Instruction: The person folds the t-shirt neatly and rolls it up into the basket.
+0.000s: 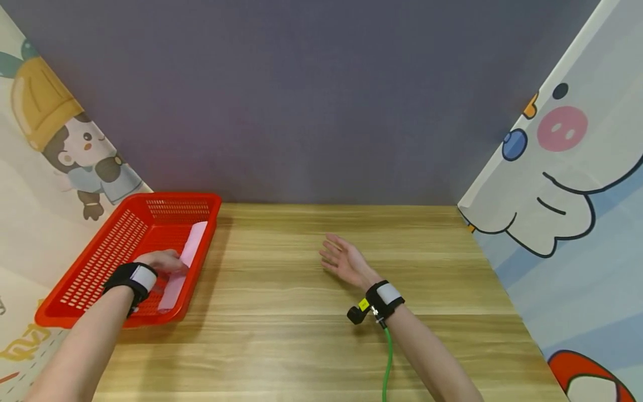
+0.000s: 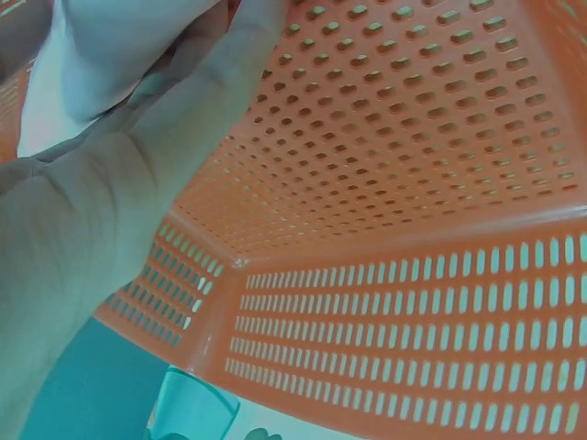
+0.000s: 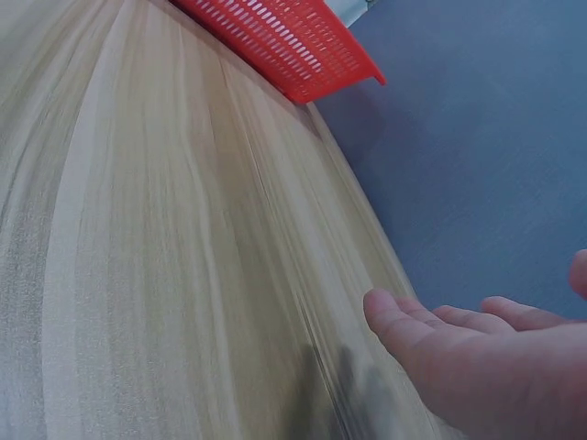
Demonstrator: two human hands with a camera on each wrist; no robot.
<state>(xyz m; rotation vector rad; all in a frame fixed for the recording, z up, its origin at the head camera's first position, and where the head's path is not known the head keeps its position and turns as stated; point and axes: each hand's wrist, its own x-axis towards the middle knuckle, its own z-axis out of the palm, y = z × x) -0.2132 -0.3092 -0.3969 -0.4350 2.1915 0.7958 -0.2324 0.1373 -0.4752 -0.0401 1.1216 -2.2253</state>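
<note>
A red plastic basket (image 1: 102, 245) with slotted sides stands at the left of the table. Inside it, along the right wall, lies a long, folded pink cloth (image 1: 173, 293). My left hand (image 1: 163, 261) reaches into the basket and grips the cloth around its middle. In the left wrist view the cloth (image 2: 46, 124) looks whitish between the thumb and the fingers, which hide part of it. Over the middle of the table, my right hand (image 1: 346, 262) is held with its fingers extended and apart, and nothing is in it.
The wood-grain table (image 1: 281, 335) ends at a grey upright panel (image 1: 321, 100) at the back. Printed cartoon panels flank it, one at the left (image 1: 40, 184) and one at the right (image 1: 603, 184). A green cable (image 1: 389, 357) trails from the right wrist strap.
</note>
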